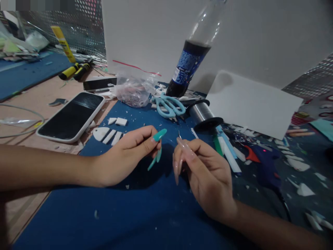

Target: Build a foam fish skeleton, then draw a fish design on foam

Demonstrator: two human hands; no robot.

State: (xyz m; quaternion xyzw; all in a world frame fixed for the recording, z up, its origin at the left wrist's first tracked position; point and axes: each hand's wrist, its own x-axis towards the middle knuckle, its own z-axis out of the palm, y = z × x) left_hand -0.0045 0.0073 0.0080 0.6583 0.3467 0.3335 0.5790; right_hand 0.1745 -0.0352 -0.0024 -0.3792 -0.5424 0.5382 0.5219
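Observation:
My left hand (127, 152) rests on the blue mat (117, 215), fingers curled into a pinch; what the teal-nailed fingertips hold is too small to make out. My right hand (205, 173) is close beside it, pinching a thin needle-like piece (179, 134) that sticks up between thumb and forefinger. The two hands' fingertips are a few centimetres apart. White cut foam pieces (109, 133), one fish-head shaped, lie just beyond my left hand.
A phone (71, 116) lies face up at left. Teal scissors (169, 106), a wire spool (204, 116), a cola bottle (188, 66) and a plastic bag (132, 90) stand behind. White boards (252, 102) lean at right, above a blue glue gun (265, 163) and scraps.

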